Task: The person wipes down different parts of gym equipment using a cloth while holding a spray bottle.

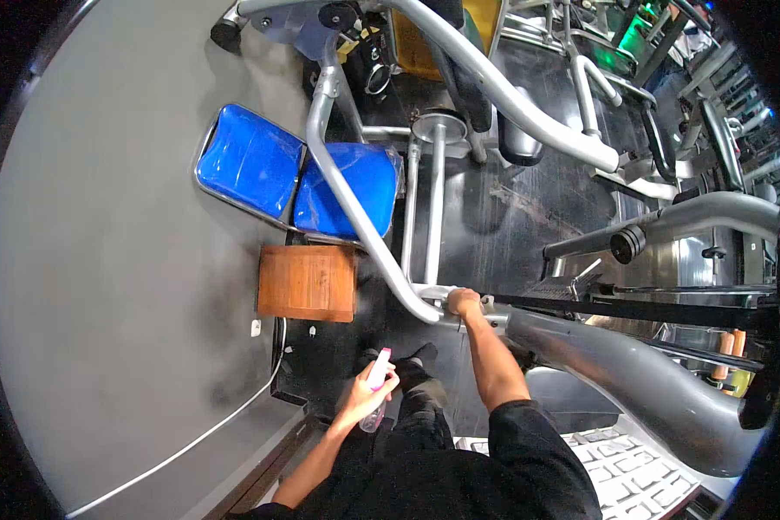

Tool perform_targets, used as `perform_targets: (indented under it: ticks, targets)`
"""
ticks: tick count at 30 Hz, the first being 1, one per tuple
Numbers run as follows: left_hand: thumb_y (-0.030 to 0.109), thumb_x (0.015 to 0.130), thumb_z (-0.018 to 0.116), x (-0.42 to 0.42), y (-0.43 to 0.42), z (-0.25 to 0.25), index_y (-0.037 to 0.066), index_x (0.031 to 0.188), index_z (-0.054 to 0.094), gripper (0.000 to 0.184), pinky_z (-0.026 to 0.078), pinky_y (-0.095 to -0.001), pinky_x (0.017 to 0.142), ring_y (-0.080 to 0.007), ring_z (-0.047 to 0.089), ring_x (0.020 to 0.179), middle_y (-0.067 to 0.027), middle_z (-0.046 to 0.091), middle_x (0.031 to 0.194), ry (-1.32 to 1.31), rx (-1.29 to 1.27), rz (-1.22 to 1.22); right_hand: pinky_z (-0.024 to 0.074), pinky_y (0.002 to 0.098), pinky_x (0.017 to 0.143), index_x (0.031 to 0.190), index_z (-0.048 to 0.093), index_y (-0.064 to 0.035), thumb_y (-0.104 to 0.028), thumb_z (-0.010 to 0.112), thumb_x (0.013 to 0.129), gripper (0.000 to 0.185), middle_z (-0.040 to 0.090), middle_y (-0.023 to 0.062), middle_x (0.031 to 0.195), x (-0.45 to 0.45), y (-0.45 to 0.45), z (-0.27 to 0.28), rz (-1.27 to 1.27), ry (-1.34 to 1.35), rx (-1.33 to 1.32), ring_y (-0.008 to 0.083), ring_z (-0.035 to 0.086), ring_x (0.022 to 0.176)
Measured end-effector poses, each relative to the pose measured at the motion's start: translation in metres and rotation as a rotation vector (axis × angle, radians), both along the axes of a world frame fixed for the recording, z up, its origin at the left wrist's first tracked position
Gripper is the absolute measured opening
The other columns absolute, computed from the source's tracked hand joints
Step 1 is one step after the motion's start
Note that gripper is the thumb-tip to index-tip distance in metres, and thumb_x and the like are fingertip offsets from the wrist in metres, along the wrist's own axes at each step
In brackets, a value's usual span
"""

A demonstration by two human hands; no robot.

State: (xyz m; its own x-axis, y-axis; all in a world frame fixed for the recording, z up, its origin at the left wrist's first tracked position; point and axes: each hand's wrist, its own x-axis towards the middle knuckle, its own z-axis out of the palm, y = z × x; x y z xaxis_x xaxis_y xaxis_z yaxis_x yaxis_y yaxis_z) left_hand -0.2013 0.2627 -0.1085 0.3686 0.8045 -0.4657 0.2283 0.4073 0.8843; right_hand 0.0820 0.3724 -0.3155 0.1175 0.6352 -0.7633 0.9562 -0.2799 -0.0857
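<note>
My left hand [368,396] is closed around a spray bottle [373,419] with a pink and white spray head and a see-through lower part. It is held low in front of my body, above my legs. My right arm reaches forward, and my right hand [464,302] is wrapped over the grey metal frame [439,314] of an exercise machine, where a curved tube meets a thick beam [615,364]. Its fingertips are hidden, so whether a cloth lies under the palm does not show.
A blue padded chair [347,191] and a wooden stool [308,282] stand by the grey wall [104,260] on the left. A white cable [199,433] runs along that wall. Curved machine bars [529,100] arch overhead, with more gym equipment at right.
</note>
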Motion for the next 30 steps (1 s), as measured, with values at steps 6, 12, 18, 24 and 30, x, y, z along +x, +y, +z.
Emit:
perform_targets:
  ticks: [6, 12, 18, 24, 30]
  targets:
    - [0.013, 0.085, 0.065, 0.000, -0.002, -0.005, 0.005, 0.102, 0.056, 0.021, 0.045, -0.0230, 0.051, -0.0068, 0.055, 0.057, 0.0008, 0.059, 0.083, -0.039, -0.046, 0.019, 0.0510, 0.0474, 0.067, 0.092, 0.069, -0.0099, -0.028, 0.046, 0.091, 0.030, 0.067, 0.0173, 0.089, -0.012, -0.069, 0.057, -0.189, 0.062, 0.600, 0.0316, 0.066, 0.080]
    - [0.010, 0.085, 0.065, 0.010, 0.008, -0.004, 0.004, 0.104, 0.055, 0.023, 0.046, -0.0227, 0.051, -0.0066, 0.055, 0.057, 0.0010, 0.058, 0.084, -0.129, -0.031, -0.046, 0.0496, 0.0449, 0.069, 0.108, 0.061, -0.0114, -0.005, 0.049, 0.080, 0.031, 0.065, 0.0198, 0.085, -0.030, -0.136, 0.085, -0.452, 0.240, 0.732, 0.0360, 0.064, 0.080]
    - [0.010, 0.084, 0.066, 0.011, 0.010, -0.011, 0.004, 0.105, 0.056, 0.024, 0.047, -0.0226, 0.050, -0.0067, 0.056, 0.057, 0.0008, 0.058, 0.083, -0.139, -0.102, -0.112, 0.0505, 0.0373, 0.078, 0.118, 0.052, -0.0065, -0.020, 0.043, 0.095, 0.028, 0.065, 0.0099, 0.104, -0.028, -0.219, 0.013, -1.801, 0.871, 0.392, 0.0218, 0.062, 0.097]
    - [0.007, 0.084, 0.065, 0.004, 0.008, -0.009, 0.003, 0.112, 0.053, 0.031, 0.050, -0.0238, 0.053, -0.0083, 0.056, 0.060, -0.0004, 0.057, 0.088, -0.117, -0.117, -0.184, 0.0459, 0.0385, 0.089, 0.130, 0.042, -0.0073, -0.020, 0.046, 0.096, 0.037, 0.053, 0.0070, 0.121, -0.045, -0.201, 0.042, -2.217, 1.233, 0.998, 0.0231, 0.053, 0.108]
    - [0.012, 0.085, 0.064, -0.001, 0.006, -0.002, 0.004, 0.106, 0.055, 0.024, 0.047, -0.0244, 0.052, -0.0085, 0.056, 0.057, -0.0006, 0.060, 0.085, -0.072, -0.101, -0.191, 0.0348, 0.0347, 0.103, 0.133, 0.044, -0.0021, -0.003, 0.054, 0.085, 0.049, 0.047, 0.0137, 0.135, -0.068, -0.145, 0.033, -1.726, 0.196, 1.395, 0.0254, 0.047, 0.121]
